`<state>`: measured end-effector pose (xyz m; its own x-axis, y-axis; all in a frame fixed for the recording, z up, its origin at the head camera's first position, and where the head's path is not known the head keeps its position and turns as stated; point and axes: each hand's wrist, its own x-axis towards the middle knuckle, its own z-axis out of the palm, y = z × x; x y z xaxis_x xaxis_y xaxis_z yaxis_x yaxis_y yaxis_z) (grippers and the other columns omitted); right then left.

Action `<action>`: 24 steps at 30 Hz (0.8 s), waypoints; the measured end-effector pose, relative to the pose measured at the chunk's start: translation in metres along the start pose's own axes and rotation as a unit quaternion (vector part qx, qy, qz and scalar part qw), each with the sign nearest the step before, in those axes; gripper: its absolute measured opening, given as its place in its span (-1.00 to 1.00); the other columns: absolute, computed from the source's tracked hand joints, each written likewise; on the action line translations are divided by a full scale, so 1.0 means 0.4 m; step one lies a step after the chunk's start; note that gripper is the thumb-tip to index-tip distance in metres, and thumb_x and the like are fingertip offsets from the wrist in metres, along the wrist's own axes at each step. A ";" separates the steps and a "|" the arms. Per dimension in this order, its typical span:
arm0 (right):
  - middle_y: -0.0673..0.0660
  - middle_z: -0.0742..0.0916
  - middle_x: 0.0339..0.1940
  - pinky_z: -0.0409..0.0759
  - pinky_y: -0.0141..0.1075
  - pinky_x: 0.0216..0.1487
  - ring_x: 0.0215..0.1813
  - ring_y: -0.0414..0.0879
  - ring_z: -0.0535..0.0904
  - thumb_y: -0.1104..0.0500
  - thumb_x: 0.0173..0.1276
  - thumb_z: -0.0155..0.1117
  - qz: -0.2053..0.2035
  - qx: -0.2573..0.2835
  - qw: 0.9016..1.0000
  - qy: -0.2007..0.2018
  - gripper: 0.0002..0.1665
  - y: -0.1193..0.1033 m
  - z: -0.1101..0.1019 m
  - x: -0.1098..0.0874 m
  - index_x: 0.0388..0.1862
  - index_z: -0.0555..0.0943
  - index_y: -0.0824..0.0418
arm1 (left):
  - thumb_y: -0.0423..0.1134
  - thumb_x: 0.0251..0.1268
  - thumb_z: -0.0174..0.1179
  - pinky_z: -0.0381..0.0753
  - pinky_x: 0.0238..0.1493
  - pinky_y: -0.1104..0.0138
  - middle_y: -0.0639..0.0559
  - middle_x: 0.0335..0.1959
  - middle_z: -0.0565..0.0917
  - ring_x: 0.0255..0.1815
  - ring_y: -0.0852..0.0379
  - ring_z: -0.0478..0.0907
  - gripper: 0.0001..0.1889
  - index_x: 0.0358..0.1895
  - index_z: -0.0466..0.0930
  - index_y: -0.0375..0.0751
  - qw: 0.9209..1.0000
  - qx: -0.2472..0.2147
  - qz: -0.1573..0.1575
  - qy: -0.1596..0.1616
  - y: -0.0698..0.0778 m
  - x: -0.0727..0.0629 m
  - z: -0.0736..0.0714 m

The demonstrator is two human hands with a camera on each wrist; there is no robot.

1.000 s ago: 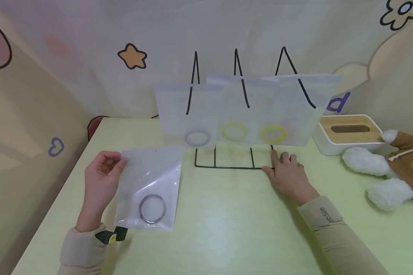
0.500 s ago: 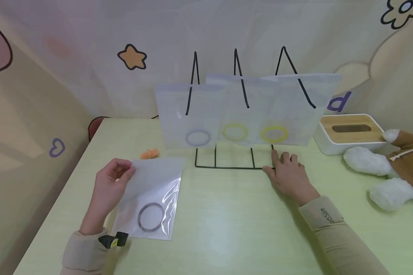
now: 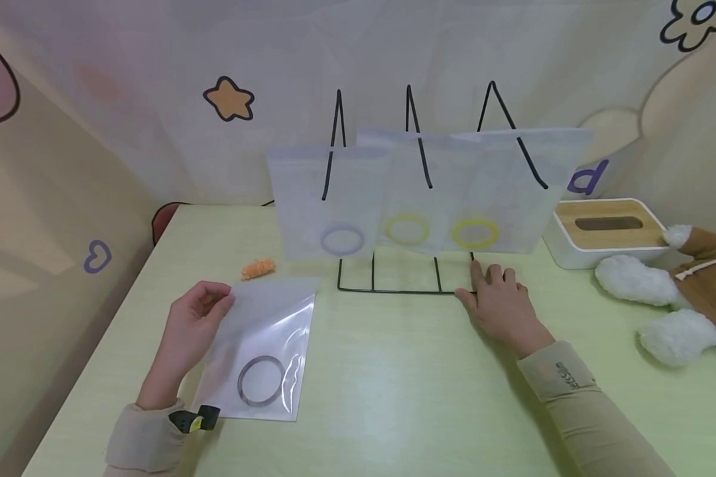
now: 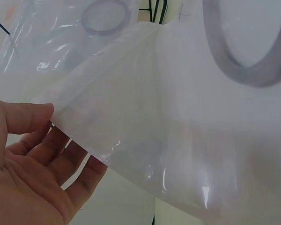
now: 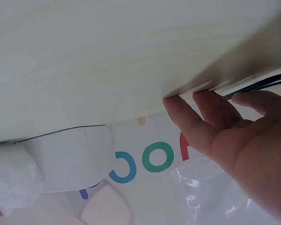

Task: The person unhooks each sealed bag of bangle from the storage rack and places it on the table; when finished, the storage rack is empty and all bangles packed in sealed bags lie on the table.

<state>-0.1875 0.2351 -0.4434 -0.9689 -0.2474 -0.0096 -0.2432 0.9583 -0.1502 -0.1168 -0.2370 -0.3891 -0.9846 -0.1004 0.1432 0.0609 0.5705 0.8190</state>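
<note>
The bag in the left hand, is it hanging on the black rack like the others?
No, the left hand holds the bag by its edge, apart from the rack.

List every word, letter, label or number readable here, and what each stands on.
"...slim": right sleeve; beginning blurred.
"d": purple, backdrop.
"o": green, backdrop, inverted in right wrist view.
"c": blue, backdrop, inverted likewise.
Red letter: backdrop, partly hidden, unreadable.
Left wrist strap: any markings too small to read.

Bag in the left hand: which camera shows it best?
The head view: it shows the bag almost whole, pinched near one corner by the left hand. Left wrist is closer but crops it; right wrist shows none of it.
</note>
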 end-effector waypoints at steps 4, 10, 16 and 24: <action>0.53 0.32 0.20 0.38 0.31 -0.10 0.13 0.48 0.21 -0.22 0.56 -0.22 -0.001 0.000 1.000 0.002 -0.16 0.001 0.003 -0.001 0.50 0.08 0.40 | -0.32 0.43 0.11 0.49 -0.18 0.61 -0.24 -0.08 0.66 -0.16 0.27 0.55 -0.78 0.01 0.54 -0.38 1.000 0.008 -0.005 -0.008 -0.006 0.000 0.000; 0.52 0.33 0.18 0.39 0.30 -0.10 0.11 0.46 0.23 -0.22 0.56 -0.20 -0.003 -0.001 1.000 0.010 -0.16 0.002 0.006 -0.001 0.50 0.09 0.39 | -0.26 0.46 0.09 0.51 -0.11 0.55 -0.25 -0.02 0.65 -0.06 0.11 0.58 -0.71 0.08 0.51 -0.39 1.000 0.017 -0.013 -0.014 -0.011 -0.001 -0.001; 0.52 0.32 0.19 0.38 0.30 -0.09 0.09 0.45 0.22 -0.22 0.56 -0.20 -0.003 -0.002 1.000 0.009 -0.16 0.004 0.008 0.000 0.50 0.08 0.40 | -0.25 0.48 0.06 0.46 0.15 -0.03 -0.31 0.13 0.55 0.15 -0.20 0.49 -0.60 0.26 0.40 -0.38 1.000 0.018 -0.005 -0.006 -0.015 -0.002 0.000; 0.52 0.32 0.20 0.37 0.31 -0.10 0.10 0.46 0.21 -0.22 0.56 -0.22 -0.002 -0.003 1.000 0.004 -0.16 0.005 0.010 0.001 0.50 0.06 0.39 | -0.25 0.48 0.05 0.43 0.13 -0.08 -0.31 0.19 0.52 0.16 -0.24 0.48 -0.56 0.33 0.36 -0.35 1.000 0.025 0.008 -0.004 -0.027 -0.001 0.005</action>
<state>-0.1881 0.2363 -0.4479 -0.9684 -0.2492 -0.0010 -0.2465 0.9584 -0.1441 -0.1175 -0.2415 -0.3989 -0.9848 -0.0842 0.1517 0.0692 0.6115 0.7882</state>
